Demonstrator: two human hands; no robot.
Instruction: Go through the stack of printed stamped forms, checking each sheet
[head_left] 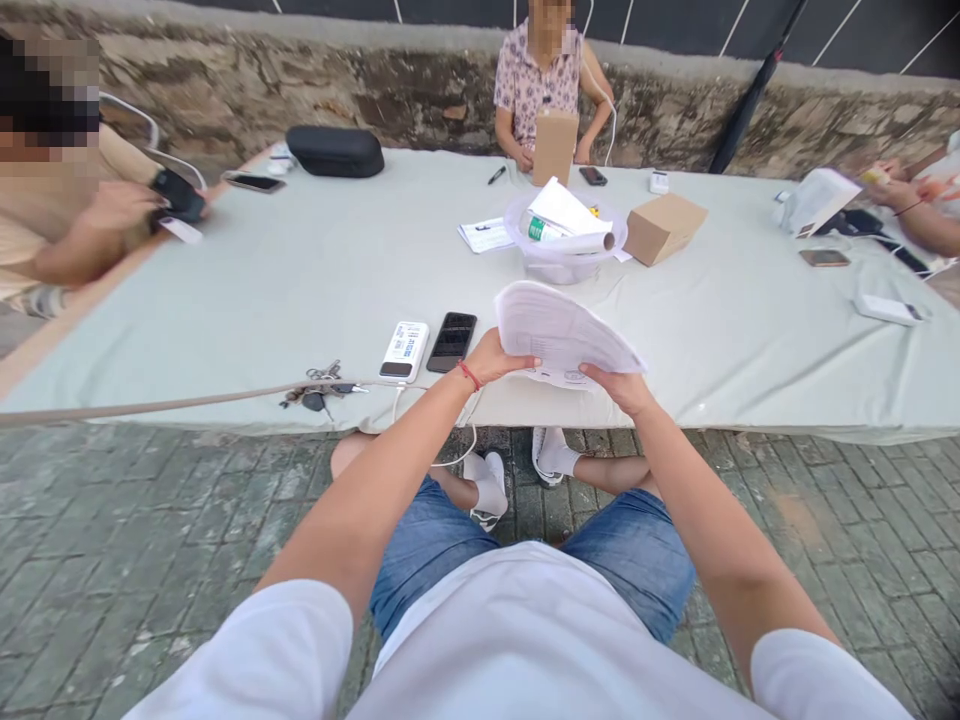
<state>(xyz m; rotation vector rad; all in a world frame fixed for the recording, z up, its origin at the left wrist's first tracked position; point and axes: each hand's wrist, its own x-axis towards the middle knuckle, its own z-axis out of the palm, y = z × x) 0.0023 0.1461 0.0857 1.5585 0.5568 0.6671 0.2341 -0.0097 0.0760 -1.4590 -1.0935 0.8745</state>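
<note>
Both my hands hold a stack of printed papers (559,325) over the near edge of the table. My left hand (499,358) grips the left side, its thumb laid across the front sheet; a red string bracelet circles that wrist. On the lower right side, my right hand (619,388) pinches the stack with its thumb on top. The fingers behind the sheets are hidden. Just left of the papers lie a black phone (452,342) and a white power bank (403,350) with a white cable running off the table edge.
Keys (319,390) and a brown strap (187,403) lie along the near edge. Beyond the papers stand a plastic basin (559,265) of rolled papers and a cardboard box (666,228). A black case (335,151) rests at the back left. Other people sit left, opposite and right.
</note>
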